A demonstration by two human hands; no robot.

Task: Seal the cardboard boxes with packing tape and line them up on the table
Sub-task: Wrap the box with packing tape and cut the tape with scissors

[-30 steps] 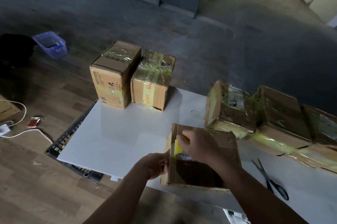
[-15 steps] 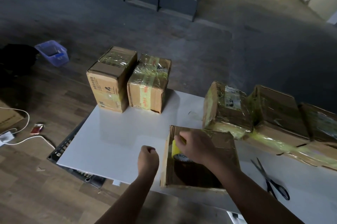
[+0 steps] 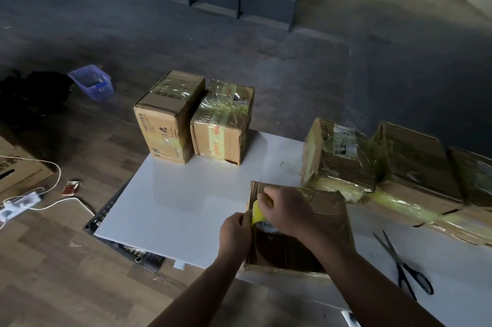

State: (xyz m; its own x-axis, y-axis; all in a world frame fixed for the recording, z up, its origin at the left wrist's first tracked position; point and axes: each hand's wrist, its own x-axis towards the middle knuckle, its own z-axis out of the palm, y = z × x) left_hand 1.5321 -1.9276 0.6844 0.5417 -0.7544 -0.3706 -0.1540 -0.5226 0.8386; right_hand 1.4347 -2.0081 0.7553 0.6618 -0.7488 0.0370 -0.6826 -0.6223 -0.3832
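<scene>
A person's right hand grips yellow tape roll marked "IN CH" on cardboard box; left hand pinches its edge

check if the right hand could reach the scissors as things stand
Probably yes: the scissors lie on the table right of the box, nothing between, but the right hand grips the tape roll.
</scene>
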